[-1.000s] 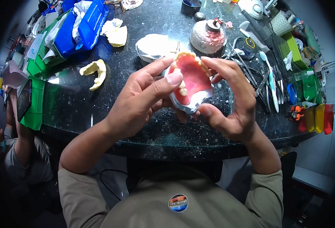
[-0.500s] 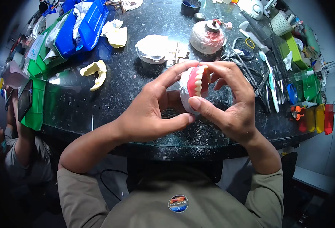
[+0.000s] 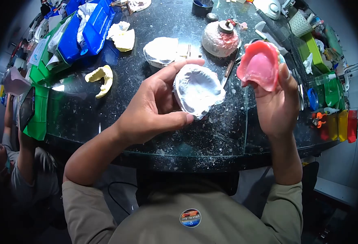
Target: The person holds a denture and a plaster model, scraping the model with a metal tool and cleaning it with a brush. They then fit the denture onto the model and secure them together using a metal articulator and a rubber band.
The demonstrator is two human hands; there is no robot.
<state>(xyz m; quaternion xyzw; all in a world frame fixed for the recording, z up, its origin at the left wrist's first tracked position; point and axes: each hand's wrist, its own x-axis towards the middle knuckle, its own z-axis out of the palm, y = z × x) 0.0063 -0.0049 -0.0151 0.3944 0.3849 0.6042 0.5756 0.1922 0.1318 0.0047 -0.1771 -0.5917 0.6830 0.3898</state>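
In the head view, my left hand (image 3: 154, 101) grips a white plaster dental cast (image 3: 199, 91) by its left side, thumb below and fingers above. The cast's hollowed arch surface faces up toward me. To the right, my right hand (image 3: 278, 107) holds up a pink denture (image 3: 259, 67). Its smooth inner side faces me, and a few teeth show along its right edge. The two pieces are apart. Beyond them lie another white plaster cast (image 3: 160, 51) and a round alcohol burner (image 3: 220, 39) spattered with pink wax.
A yellowish horseshoe-shaped piece (image 3: 101, 80) and a cream plaster lump (image 3: 121, 36) lie at left, near blue bins (image 3: 93, 30) and a green bin (image 3: 38, 118). Metal tools and a toothbrush lie at right, partly behind my right hand. Another person's arm (image 3: 24, 158) shows at far left.
The denture has come off the cast and moved right in my right hand, turned inner side toward me. My left hand keeps the cast, now turned face up.
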